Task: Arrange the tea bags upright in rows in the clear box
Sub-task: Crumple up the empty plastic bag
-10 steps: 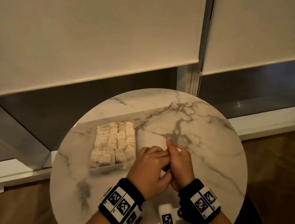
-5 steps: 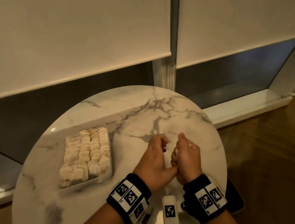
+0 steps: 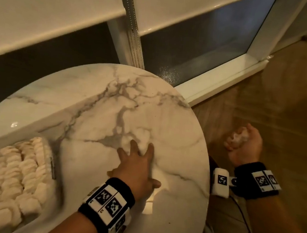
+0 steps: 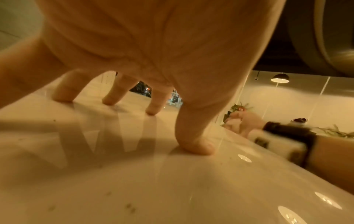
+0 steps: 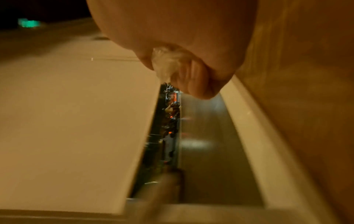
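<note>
Left hand [image 3: 136, 166] flat, fingers spread on marble table [image 3: 98, 101] | tea-bag box [image 3: 15, 175] at its 9 o'clock, nearer it | right hand [image 3: 244, 143] off-table at 3 o'clock, fist around crumpled clear wrapper [image 3: 238, 136]

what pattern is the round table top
White marble with grey veins on the table top, clearest in the head view; the left hand rests on it.

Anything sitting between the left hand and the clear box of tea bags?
Nothing: in the head view only bare marble table separates the left hand from the clear box of tea bags.
</note>
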Motion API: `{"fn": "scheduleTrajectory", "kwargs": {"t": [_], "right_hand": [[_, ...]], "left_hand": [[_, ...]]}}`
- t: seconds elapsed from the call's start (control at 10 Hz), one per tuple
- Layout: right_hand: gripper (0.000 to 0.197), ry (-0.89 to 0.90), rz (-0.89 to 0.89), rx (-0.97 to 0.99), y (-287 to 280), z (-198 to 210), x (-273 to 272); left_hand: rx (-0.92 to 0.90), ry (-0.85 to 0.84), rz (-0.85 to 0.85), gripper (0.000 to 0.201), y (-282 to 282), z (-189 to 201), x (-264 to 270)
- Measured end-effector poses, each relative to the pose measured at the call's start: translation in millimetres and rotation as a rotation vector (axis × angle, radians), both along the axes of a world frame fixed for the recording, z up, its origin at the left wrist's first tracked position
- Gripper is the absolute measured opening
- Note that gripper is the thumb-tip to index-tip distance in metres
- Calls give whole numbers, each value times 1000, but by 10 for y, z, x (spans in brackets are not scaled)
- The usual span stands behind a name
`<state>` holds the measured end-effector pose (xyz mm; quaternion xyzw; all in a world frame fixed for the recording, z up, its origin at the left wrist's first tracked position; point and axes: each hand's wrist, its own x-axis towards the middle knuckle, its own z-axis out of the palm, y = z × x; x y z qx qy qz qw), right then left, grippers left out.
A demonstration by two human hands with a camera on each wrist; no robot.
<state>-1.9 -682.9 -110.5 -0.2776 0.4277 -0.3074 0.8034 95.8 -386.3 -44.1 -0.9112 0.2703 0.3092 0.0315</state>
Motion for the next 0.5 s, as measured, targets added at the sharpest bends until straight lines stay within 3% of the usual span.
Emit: {"fn": "scheduleTrajectory", "kwargs": {"t": [0.1, 0.2, 0.3, 0.4, 0.5], "right_hand": [[21, 222, 69, 49, -236, -699, 18], [39, 644, 440, -98, -289, -1464, -23], [39, 886, 611, -204, -199, -1960, -64], [20, 859, 764, -289, -184, -2463, -92], [35, 986, 883, -390, -452, -3279, -281]], "left_hand": [[19, -12, -8, 107, -4, 30, -21], [30, -19, -24, 108, -7, 39, -29], [53, -17, -27, 110, 1, 21, -24], [69, -52, -63, 110, 26, -23, -2], [103, -74, -92, 110, 19, -41, -4]]}}
